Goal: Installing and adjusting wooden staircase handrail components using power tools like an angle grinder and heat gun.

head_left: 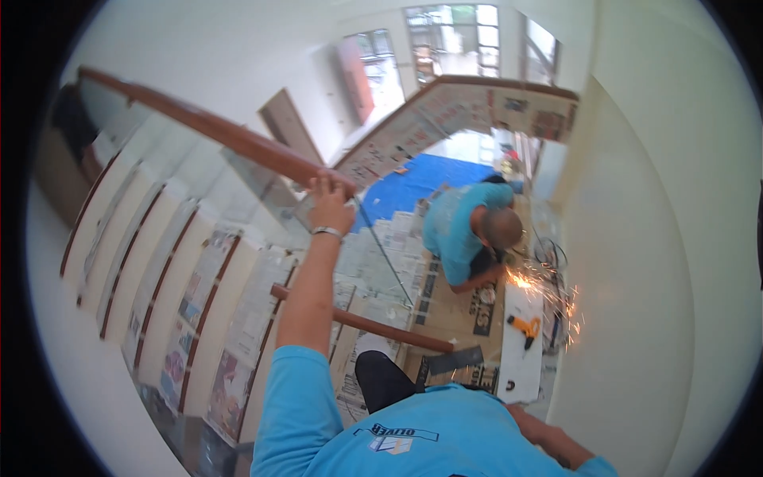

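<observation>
- Handrail runs off beyond and to the left of the left hand, its near end directly beneath that hand's fingers.
- Left hand grasps this end from above, fingers curled over the wood. The right hand is hidden, so I cannot tell its state.
- For a steady hold, the palm should sit squarely over the end, pressing evenly rather than sideways.
- A glass edge slants down just right of the hand; fingertips are best clear of it.
- Between hand and body lies a second wooden rail; the paper-covered steps call for careful footing.
- Well right of the hand, sparks fly beside a crouching co-worker; leaning that way seems unwise.
</observation>
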`<state>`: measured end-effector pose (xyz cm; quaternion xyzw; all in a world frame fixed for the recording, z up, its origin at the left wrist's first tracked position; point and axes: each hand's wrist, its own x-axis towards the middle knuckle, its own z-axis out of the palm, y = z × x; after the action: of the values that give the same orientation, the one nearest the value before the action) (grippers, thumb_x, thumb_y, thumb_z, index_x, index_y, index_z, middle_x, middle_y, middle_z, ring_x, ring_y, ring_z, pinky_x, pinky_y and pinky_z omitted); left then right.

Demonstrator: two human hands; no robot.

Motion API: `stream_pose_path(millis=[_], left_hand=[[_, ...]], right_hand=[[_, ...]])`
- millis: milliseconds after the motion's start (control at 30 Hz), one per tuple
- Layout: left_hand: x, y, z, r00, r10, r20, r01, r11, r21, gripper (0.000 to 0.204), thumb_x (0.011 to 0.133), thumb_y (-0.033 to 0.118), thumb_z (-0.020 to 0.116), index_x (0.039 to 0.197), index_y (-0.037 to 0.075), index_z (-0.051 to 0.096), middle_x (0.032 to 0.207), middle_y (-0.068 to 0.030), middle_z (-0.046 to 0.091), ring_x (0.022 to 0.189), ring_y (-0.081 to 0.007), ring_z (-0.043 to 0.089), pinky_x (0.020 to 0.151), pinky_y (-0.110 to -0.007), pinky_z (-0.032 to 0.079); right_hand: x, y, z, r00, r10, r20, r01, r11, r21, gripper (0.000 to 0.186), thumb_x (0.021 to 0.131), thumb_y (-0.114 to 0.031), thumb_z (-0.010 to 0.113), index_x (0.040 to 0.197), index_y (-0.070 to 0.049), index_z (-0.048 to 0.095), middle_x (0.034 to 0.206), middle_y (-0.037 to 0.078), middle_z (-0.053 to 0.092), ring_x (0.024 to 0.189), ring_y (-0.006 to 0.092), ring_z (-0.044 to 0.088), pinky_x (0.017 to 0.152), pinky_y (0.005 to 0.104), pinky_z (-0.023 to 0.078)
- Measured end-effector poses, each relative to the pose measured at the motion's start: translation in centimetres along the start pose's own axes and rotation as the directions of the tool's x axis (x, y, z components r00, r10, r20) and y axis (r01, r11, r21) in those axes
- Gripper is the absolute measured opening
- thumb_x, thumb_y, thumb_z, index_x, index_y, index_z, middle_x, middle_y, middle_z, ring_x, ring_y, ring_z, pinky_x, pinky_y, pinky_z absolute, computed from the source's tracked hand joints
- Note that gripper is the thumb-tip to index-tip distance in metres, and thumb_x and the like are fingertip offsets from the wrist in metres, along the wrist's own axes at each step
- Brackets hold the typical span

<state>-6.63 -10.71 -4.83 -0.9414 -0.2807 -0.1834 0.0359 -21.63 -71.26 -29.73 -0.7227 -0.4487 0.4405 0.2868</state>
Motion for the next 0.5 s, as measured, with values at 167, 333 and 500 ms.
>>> stream_pose_path(millis=[167,333,500], left_hand=[[0.6,0.4,-0.8,0.994,0.028,-0.109,-0.024,0.999,0.039,0.064,0.075,0.032,0.075,0.131,0.006,0.057,0.143,-0.0181,0.042,0.133,-0.0413,0.037,0.111,-0.05,0.035],[1.2,0.8,-2.7,0.998,0.042,-0.042,-0.034,0.985,0.169,0.07,0.073,0.047,0.077,0.128,0.009,0.061,0.133,-0.0146,0.05,0.126,-0.0345,0.041,0.11,-0.057,0.031],[1.8,0.3,-4.2,0.997,0.064,0.046,-0.07,0.984,0.162,0.067,0.076,0.048,0.076,0.129,0.011,0.062,0.141,-0.0112,0.048,0.136,-0.0315,0.036,0.112,-0.058,0.028]], right_hand=[[5.2,1.6,-3.7,0.998,0.06,0.008,-0.06,0.994,0.096,0.098,0.075,-0.034,0.075,0.152,-0.003,0.023,0.156,0.023,0.023,0.138,0.0446,0.031,0.116,0.0493,0.029],[11.4,-0.2,-8.2,0.995,0.096,0.034,-0.099,0.991,0.089,0.097,0.076,-0.033,0.074,0.153,-0.003,0.023,0.156,0.023,0.023,0.138,0.044,0.03,0.116,0.0491,0.028],[14.2,-2.0,-10.1,0.994,0.093,0.064,-0.097,0.993,0.065,0.095,0.078,-0.033,0.072,0.153,-0.003,0.023,0.156,0.023,0.023,0.138,0.0434,0.03,0.116,0.0488,0.027]])
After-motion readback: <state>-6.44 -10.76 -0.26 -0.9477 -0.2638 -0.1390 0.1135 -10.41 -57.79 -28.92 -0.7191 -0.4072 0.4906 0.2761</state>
